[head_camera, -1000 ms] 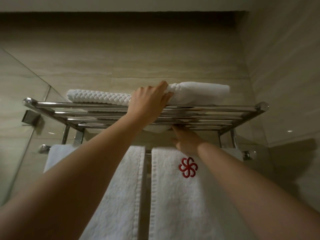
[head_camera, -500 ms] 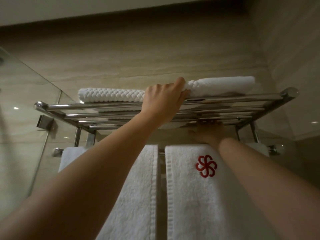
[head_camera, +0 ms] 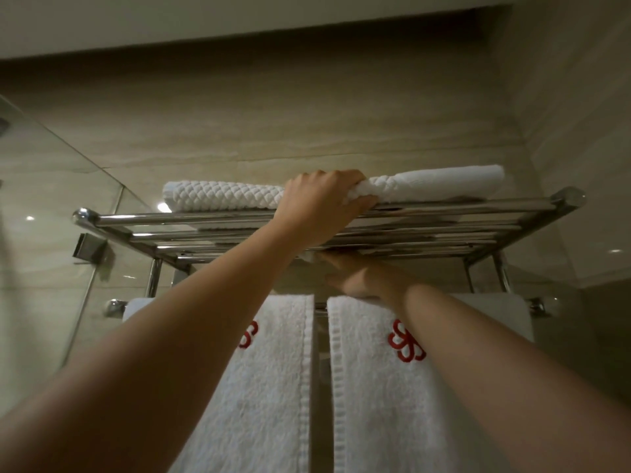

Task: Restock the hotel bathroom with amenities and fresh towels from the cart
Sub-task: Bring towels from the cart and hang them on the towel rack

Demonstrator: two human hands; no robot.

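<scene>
A folded white textured towel [head_camera: 225,197] lies along the top of a chrome wall rack [head_camera: 512,208]. My left hand [head_camera: 321,206] reaches over the rack's front bar and grips the towel near its middle. My right hand [head_camera: 365,278] is under the rack shelf, fingers spread, fingertips up against the underside where a bit of white cloth pokes through the bars. Two white towels with a red emblem hang from the bar below, one on the left [head_camera: 266,387] and one on the right [head_camera: 382,404].
A glass shower panel [head_camera: 44,233] stands at the left, fixed near the rack by a metal clamp [head_camera: 88,247]. Beige stone tiles cover the back wall [head_camera: 307,124] and the right wall [head_camera: 580,131], which meets the rack's right end.
The view has tilted and shifted a little, so the rack sits lower and more to the right. My right hand has edged left under the shelf. My left hand keeps its grip on the towel.
</scene>
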